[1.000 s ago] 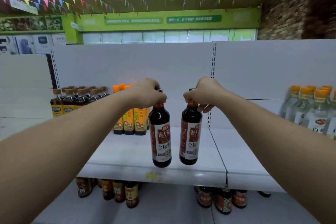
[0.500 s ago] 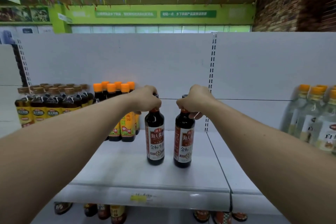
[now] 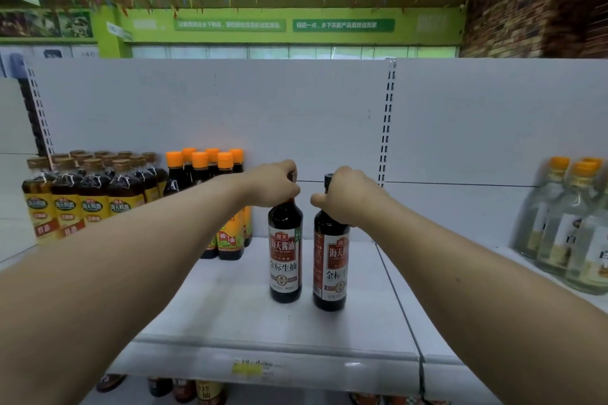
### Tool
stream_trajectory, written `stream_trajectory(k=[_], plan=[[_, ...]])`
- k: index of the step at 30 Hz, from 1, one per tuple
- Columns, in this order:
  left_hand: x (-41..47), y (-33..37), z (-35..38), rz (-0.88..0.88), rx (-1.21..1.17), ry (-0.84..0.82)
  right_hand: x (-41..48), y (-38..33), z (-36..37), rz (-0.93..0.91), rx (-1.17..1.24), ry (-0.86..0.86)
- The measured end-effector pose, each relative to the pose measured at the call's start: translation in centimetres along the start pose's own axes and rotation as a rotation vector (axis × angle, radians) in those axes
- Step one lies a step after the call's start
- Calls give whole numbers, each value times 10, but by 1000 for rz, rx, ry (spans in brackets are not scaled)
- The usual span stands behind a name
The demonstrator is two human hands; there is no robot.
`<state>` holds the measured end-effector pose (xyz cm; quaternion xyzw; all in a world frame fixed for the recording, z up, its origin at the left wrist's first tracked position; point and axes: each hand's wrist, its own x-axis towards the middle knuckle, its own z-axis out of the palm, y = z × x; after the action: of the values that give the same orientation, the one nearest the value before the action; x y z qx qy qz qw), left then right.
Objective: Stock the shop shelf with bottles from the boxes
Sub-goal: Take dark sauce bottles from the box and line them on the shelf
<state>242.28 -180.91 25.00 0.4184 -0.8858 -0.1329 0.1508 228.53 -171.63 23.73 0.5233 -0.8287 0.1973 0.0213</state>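
beside the orange-capped bottles (image 3: 210,174), a person's left hand (image 3: 273,184) curls round the neck of the left soy sauce bottle (image 3: 285,260), while the right hand (image 3: 345,194) grips the neck of the right soy sauce bottle (image 3: 330,273). both stand upright, apparently down on the white shelf (image 3: 230,316). done well, each base settles flat before fingers loosen, labels facing out, neither bottle knocking its neighbour.

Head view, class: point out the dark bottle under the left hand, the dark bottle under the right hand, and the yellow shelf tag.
left bottle (image 3: 285,256): head view, on its front label.
right bottle (image 3: 332,266): head view, on its front label.
yellow shelf tag (image 3: 247,368): head view, its middle.
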Motion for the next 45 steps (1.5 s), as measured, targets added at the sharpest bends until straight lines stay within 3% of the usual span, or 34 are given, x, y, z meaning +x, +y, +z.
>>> stream_trajectory(k=[5, 11, 15, 18, 27, 45], plan=[[-4, -3, 6, 23, -21, 65, -2, 6, 7, -14, -59, 99], [-30, -34, 46, -90, -318, 218, -32, 29, 32, 12, 163, 170], [-54, -54, 103, -139, -485, 85, -64, 48, 86, 41, 233, 132], [-60, -66, 139, -165, -479, 56, -74, 56, 124, 22, 368, 74], [-48, -82, 174, -165, -488, 141, -56, 57, 159, 32, 475, 154], [37, -120, 188, -231, -466, 217, 37, 35, 194, 74, 437, 136]])
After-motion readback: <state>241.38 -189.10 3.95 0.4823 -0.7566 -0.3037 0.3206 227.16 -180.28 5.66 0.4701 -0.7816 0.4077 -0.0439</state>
